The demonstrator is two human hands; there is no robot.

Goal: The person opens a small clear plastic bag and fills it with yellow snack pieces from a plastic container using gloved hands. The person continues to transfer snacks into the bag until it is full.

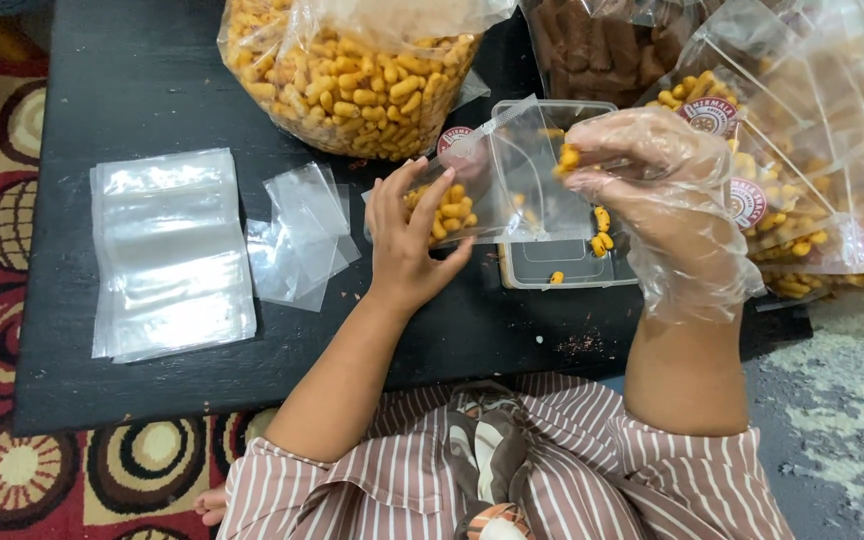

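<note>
The bare left hand [407,235] holds a small clear pouch [497,180] open above the black table [132,80], fingers closed on its side. The right hand [657,190], in a thin plastic glove, pinches yellow snack pieces [569,157] at the pouch mouth. A clear plastic tray [562,265] lies just below.

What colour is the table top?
Black, matte; the table shows best in the head view.

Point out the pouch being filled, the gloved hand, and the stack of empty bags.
small clear pouch [497,190], head view, its clear front.
right hand [657,185], head view, gloved back.
stack of empty bags [170,255], head view, top bag's middle.
</note>
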